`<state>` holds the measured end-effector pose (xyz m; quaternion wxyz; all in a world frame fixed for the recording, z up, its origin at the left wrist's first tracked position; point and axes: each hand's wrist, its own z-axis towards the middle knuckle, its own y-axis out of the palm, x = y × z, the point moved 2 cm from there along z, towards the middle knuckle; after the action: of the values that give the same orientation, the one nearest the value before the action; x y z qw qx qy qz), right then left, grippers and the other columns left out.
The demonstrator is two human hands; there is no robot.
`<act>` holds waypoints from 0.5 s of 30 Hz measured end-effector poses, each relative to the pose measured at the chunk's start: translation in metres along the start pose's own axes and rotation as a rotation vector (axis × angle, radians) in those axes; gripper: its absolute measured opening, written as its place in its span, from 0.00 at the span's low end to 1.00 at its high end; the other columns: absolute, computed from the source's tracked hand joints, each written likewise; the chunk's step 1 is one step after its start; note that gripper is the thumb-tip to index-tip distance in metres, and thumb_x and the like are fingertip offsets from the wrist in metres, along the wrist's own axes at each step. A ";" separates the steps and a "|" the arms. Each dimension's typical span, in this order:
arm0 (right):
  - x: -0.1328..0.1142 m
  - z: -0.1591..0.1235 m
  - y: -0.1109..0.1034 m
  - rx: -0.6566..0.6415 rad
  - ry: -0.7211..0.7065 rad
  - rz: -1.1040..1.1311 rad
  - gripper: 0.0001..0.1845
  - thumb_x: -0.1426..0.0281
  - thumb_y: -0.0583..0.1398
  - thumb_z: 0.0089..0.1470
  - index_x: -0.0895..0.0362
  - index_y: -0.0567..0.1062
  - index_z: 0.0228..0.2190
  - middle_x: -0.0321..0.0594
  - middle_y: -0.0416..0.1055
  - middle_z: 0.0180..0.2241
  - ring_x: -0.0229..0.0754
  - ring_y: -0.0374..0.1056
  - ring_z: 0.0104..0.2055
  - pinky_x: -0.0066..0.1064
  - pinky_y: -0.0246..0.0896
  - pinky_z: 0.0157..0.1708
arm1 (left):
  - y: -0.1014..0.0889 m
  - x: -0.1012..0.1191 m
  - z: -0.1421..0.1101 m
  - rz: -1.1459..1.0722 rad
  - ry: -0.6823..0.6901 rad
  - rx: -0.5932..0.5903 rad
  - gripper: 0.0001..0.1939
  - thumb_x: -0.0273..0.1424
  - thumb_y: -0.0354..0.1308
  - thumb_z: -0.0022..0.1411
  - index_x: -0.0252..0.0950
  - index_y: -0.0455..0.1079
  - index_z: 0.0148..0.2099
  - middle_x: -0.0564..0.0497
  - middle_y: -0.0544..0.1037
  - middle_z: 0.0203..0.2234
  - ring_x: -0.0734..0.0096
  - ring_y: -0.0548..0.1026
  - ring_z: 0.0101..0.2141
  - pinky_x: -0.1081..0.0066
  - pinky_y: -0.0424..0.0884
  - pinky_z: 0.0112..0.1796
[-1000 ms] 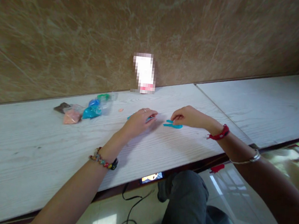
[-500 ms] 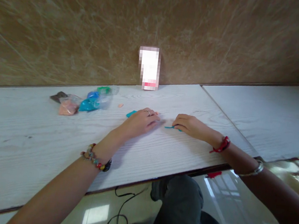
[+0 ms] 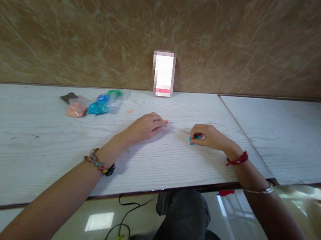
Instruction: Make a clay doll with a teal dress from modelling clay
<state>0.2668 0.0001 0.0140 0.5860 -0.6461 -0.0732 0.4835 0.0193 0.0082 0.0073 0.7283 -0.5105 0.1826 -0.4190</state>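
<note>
Evidently it's handwork w/ soft, clay-like stuff, judging by the look of it. R hand (image 3: 209, 135) has a small teal piece (image 3: 192, 141) pinched btwn thumb & fingertips, at or just over the white tabletop (image 3: 172, 167); can't tell if it touches. L hand (image 3: 148, 125) lies palm-down nearby, fingers together, w/ something peach at the tips; could be a bit of clay or just fingertip, so can't say if it's gripping anything.

Prog. so far, my guess: early-ish. A flat peach piece (image 3: 129, 111) sits loose past L hand, and the teal bit is in hand, but no joined-up or finished form shows. Most of the stuff is bagged, off to the left: peach bag (image 3: 77, 109), teal bag (image 3: 98, 107), w/ blue bag (image 3: 103, 98), green bag (image 3: 114, 93) & grey-brown bag (image 3: 69, 97) close by. How much of that is needed, can't tell. A phone-like device (image 3: 163, 74), blurred out, leans on the marbled wall (image 3: 72, 30).
</note>
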 end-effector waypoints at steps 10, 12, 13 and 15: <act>-0.002 0.002 0.009 0.178 -0.119 -0.076 0.10 0.73 0.57 0.54 0.55 0.79 0.31 0.42 0.73 0.34 0.40 0.70 0.36 0.32 0.66 0.39 | -0.011 -0.007 -0.003 -0.105 -0.121 0.083 0.13 0.32 0.48 0.66 0.35 0.74 0.43 0.48 0.78 0.36 0.68 0.71 0.39 0.65 0.67 0.44; -0.004 0.005 0.016 0.218 -0.127 -0.092 0.11 0.72 0.56 0.55 0.55 0.79 0.33 0.44 0.73 0.37 0.41 0.70 0.39 0.34 0.67 0.42 | -0.013 -0.009 -0.005 -0.101 -0.173 0.096 0.13 0.32 0.49 0.65 0.35 0.74 0.42 0.48 0.78 0.35 0.67 0.71 0.40 0.64 0.67 0.45; -0.005 0.006 0.020 0.208 -0.132 -0.102 0.11 0.71 0.56 0.55 0.54 0.79 0.34 0.44 0.72 0.39 0.42 0.70 0.40 0.35 0.67 0.43 | -0.013 -0.010 -0.005 -0.101 -0.197 0.095 0.12 0.32 0.50 0.64 0.35 0.74 0.41 0.48 0.78 0.35 0.67 0.71 0.40 0.65 0.66 0.45; -0.006 0.008 0.026 0.181 -0.130 -0.128 0.11 0.70 0.57 0.55 0.55 0.79 0.35 0.46 0.71 0.43 0.44 0.69 0.44 0.38 0.66 0.45 | -0.012 -0.011 -0.006 -0.105 -0.231 0.086 0.11 0.31 0.51 0.64 0.35 0.74 0.41 0.48 0.77 0.35 0.67 0.71 0.41 0.65 0.66 0.45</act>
<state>0.2454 -0.0063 -0.0031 0.6656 -0.5518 -0.1084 0.4906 0.0034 0.0123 0.0141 0.7427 -0.5327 0.0525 -0.4024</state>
